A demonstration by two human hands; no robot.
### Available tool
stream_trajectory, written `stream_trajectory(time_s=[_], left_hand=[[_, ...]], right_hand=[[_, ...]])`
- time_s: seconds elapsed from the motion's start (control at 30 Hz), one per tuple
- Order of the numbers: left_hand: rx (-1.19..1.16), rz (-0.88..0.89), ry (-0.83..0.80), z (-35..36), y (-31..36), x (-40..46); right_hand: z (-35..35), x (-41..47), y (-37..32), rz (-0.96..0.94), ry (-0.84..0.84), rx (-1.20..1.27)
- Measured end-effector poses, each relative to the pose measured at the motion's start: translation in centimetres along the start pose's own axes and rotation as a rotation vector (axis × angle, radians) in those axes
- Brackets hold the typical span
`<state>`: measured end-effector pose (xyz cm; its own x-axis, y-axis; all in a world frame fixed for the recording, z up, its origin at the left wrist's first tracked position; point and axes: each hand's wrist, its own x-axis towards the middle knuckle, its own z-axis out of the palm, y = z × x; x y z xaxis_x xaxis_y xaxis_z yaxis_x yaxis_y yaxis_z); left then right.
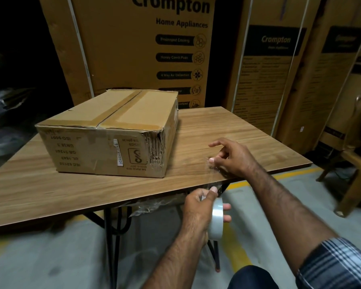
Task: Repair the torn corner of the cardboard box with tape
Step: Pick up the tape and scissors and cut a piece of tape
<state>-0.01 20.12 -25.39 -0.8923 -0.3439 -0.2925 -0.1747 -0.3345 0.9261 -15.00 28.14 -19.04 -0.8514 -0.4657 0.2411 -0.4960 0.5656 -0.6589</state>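
Observation:
A brown cardboard box (113, 130) lies on the wooden table (227, 130), its top seam taped. Its near right corner (156, 151) is torn and crumpled, with ragged corrugated edges showing. My left hand (198, 207) grips a roll of clear tape (217, 222) just below the table's front edge, thumb on top of the roll. My right hand (231, 157) pinches the free end of the tape above the table, to the right of the box. A short clear strip (212, 176) stretches between the two hands.
Tall printed appliance cartons (146, 49) stand behind the table, with more cartons (279, 76) to the right. A wooden chair (354, 170) sits at the far right. Black metal table legs (113, 236) and crumpled clear plastic (152, 205) show under the table.

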Motion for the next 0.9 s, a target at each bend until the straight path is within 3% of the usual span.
stream_trajectory(time_s=[0.13,0.23,0.4,0.5,0.73,0.9], left_hand=[[0.006,-0.010,0.005,0.0,-0.2,0.4],[0.012,-0.014,0.017,0.1,-0.4,0.6],[0.025,-0.010,0.021,0.0,-0.9,0.6],[0.021,-0.003,-0.004,-0.4,-1.0,0.5],[0.047,-0.021,-0.042,-0.8,-1.0,0.5],[0.057,-0.017,-0.056,-0.9,-0.8,0.2]], right_hand=[[0.9,0.2,0.7,0.020,0.003,-0.033],[1.6,0.0,0.9,-0.035,0.061,-0.282],[0.4,-0.3,1.2,0.108,0.183,-0.590],[-1.1,-0.4,2.7,0.209,0.216,-0.603],[-4.9,0.2,3.2,0.267,-0.054,-0.577],[-5.3,0.4,2.1,0.197,-0.220,-0.774]])
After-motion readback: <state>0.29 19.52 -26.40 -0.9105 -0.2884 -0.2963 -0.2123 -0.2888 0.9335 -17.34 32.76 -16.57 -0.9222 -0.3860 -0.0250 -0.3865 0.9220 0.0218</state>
